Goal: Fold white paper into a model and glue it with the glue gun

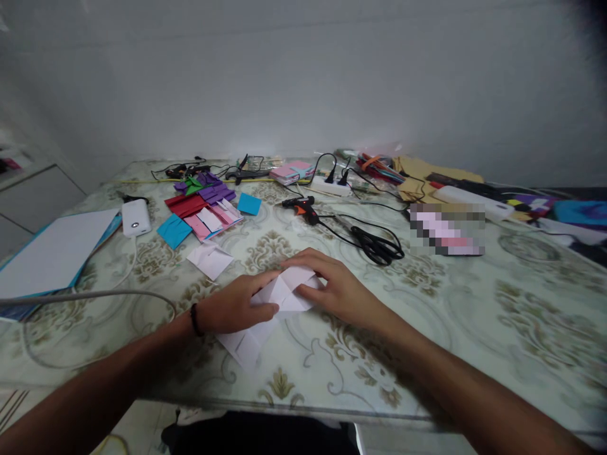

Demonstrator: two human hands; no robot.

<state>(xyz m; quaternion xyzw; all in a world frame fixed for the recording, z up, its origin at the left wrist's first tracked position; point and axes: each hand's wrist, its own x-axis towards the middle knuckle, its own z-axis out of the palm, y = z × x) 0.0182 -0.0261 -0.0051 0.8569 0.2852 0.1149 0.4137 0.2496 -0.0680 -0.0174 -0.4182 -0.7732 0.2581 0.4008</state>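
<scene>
Carries, across a pale-green floral tabletop (455,303), a flat white paper piece (245,346) near and a black-and-orange glue gun (309,214) farther right.

Single head-worn view, looking forward and down from close above the table (450,284), facing a grey wall (303,82)

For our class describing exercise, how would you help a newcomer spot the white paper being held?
Start at the flower-patterned table and look around its middle. There, between the left hand and right hand, is the folded white paper. Unlike the white piece lying beyond the left hand, it is held in the fingers of both hands.
</scene>
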